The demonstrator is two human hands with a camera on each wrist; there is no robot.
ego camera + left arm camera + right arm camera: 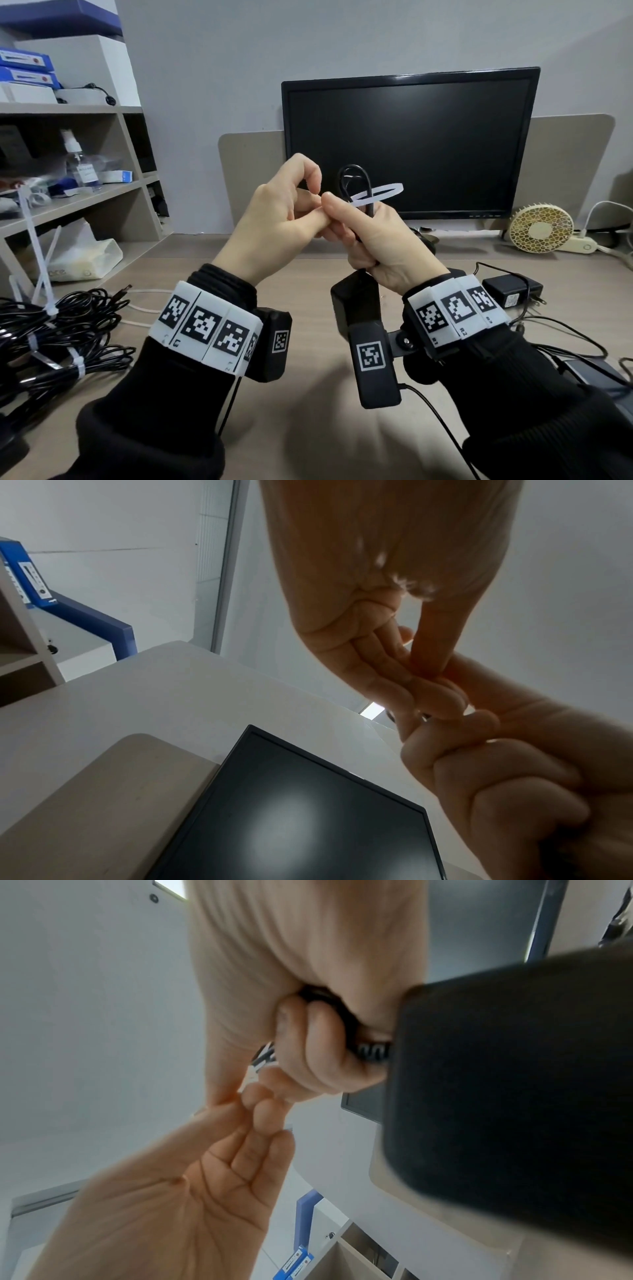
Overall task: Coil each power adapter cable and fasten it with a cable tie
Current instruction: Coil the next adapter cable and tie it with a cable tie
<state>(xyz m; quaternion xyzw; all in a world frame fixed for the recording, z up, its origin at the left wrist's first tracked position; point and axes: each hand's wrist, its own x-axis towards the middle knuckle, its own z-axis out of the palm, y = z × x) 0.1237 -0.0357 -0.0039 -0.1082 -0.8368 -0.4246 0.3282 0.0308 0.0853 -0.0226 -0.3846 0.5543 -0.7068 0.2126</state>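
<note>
Coiled cable (354, 186) sits gripped in the right hand (380, 240) while the left hand (274, 222) pinches its white tie (376, 193).

Our head view looks down-forward over tabletop (308, 394); our wrist views look upward, very near; all share monitor (411, 144).

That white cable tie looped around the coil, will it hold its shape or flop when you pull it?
The cable tie probably stays springy: its loop stands open around the coiled cable unsupported. Likely light and slick, so the left hand pinching the tail may slip.
</note>
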